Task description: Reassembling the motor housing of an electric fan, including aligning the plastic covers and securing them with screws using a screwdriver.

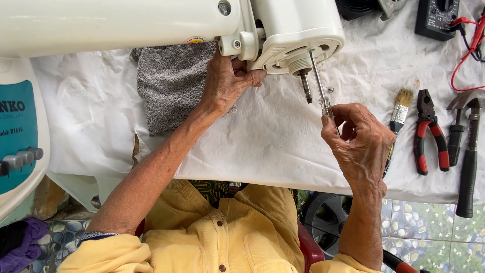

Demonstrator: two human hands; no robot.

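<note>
A white fan motor housing [298, 30] lies on its side on a table covered with white paper [262, 141], its metal shaft [305, 85] pointing toward me. My left hand [225, 81] grips the housing's underside near the neck joint. My right hand [359, 141] is closed around a screwdriver [320, 85] with a clear handle. Its thin blade reaches up into the housing's front face beside the shaft. A small screw [330, 90] lies on the paper just right of the blade.
A grey cloth [169, 86] lies left of my left hand. Right of my right hand lie a paintbrush [400, 108], red-handled pliers [428, 134] and a hammer [470, 151]. A black multimeter [437, 16] with red leads sits at the far right. The fan's base with buttons [20, 136] stands at left.
</note>
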